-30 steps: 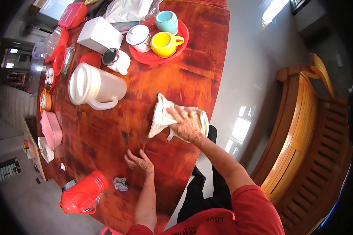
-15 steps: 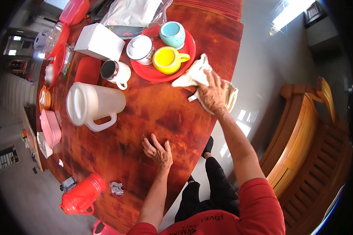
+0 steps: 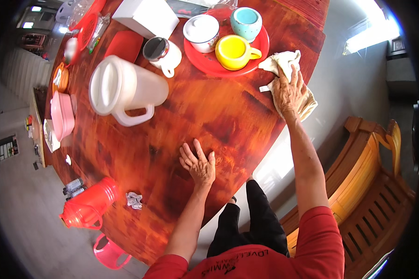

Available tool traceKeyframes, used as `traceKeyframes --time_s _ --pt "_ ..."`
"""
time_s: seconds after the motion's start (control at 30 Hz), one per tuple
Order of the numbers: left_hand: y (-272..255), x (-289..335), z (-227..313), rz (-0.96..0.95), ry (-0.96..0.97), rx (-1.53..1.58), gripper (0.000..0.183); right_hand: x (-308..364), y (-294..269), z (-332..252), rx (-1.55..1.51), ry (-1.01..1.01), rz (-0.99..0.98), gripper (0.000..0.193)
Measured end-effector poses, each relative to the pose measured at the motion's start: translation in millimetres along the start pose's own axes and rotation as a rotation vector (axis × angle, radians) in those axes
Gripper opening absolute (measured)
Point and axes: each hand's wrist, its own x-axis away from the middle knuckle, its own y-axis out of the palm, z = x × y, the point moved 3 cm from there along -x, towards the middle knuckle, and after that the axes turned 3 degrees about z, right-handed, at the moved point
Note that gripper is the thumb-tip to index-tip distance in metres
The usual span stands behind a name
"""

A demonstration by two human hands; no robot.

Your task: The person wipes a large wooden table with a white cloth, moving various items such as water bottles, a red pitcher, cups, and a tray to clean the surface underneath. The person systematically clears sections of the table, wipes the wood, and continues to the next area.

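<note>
At the right edge of the wooden table [image 3: 195, 111], my right hand [image 3: 289, 93] grips a crumpled cream cloth [image 3: 307, 104] from above, fingers over its folds. Part of the cloth reaches past the table edge. Just to its left is a red round tray [image 3: 207, 66] with a yellow mug [image 3: 233, 52], a white lidded enamel cup [image 3: 202, 33] and a speckled light-blue cup [image 3: 246, 25]. My left hand [image 3: 200, 165] lies open on the bare tabletop, fingers spread, holding nothing.
A frosted lidded pitcher [image 3: 142, 88], a white mug [image 3: 167, 58] and a white box [image 3: 146, 16] stand left of the tray. Nearer are a red thermos [image 3: 91, 202] and crumpled tissue [image 3: 134, 201]. Pink basins [image 3: 63, 116] line the left edge; a wooden bench [image 3: 358, 186] is at right.
The view has shifted, so the table things appear farther up and right. My right hand and the cloth sit slightly away from the tray's rim. My left hand stays spread on the table.
</note>
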Motion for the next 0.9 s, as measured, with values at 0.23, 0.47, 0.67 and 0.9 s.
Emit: traceKeyframes --time_s 0.23,0.47,0.67,0.9 --pt "-4.8 -0.1 -6.6 -0.109 -0.016 0.260 0.079 86.8 -4.3 -67.2 -0.165 -0.169 0.071 0.042" --pt "-22.1 43.0 -87.0 0.223 -0.372 0.753 0.070 200.2 -21.9 -160.1 -0.279 -0.422 -0.239 0.037" --pt "-27.3 73.1 -158.2 0.164 -0.360 0.691 0.060 336.4 -45.8 -196.3 -0.344 -0.817 -0.584 0.039" --pt "-36.7 101.4 -141.6 -0.078 -0.345 0.409 0.063 424.2 -35.8 -161.3 -0.400 -1.056 -0.447 0.047"
